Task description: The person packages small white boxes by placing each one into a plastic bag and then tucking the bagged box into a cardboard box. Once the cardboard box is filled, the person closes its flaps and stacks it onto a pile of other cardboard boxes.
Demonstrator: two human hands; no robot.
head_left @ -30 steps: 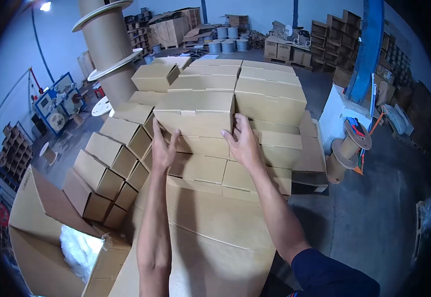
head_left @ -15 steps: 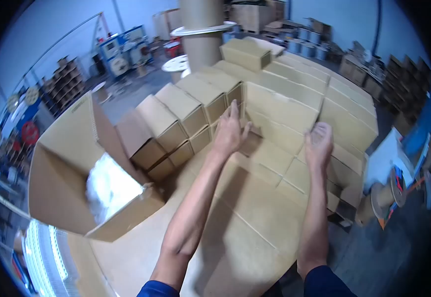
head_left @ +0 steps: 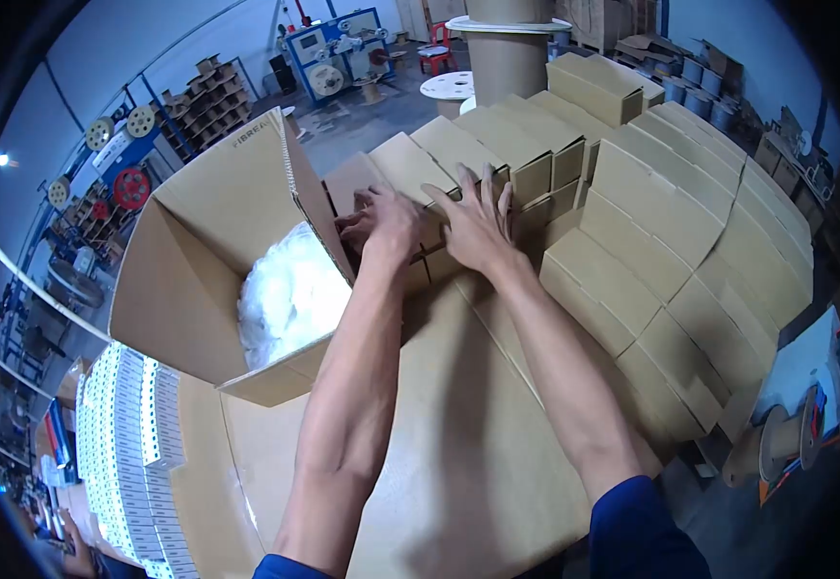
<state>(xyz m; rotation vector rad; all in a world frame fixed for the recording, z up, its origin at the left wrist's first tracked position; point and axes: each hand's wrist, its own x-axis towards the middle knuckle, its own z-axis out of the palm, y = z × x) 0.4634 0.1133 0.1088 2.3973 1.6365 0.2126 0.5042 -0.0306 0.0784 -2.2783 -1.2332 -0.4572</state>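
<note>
Small brown cardboard boxes (head_left: 454, 142) stand in a stacked row at the back of a large cardboard surface (head_left: 420, 434). At the row's left end, my left hand (head_left: 386, 227) rests against the boxes with bent, parted fingers. Just right of it, my right hand (head_left: 481, 220) lies spread on the front edges of the boxes, fingers pointing away from me. Neither hand lifts a box; some of my left fingertips are hidden. Close beside my left hand stands a large open carton (head_left: 188, 280) with clear plastic wrapping (head_left: 294, 294) inside.
More brown boxes (head_left: 651, 241) are stacked in tiers on the right. Rows of small white boxes (head_left: 116, 434) sit at the lower left. A large spool (head_left: 507, 68) rises behind the row. Wire reels (head_left: 777, 439) stand at the right edge, and a blue machine (head_left: 338, 58) is farther back.
Both hands have moved left along the row, my right hand from the right-hand stack and my left hand toward the open carton. The camera view has turned left.
</note>
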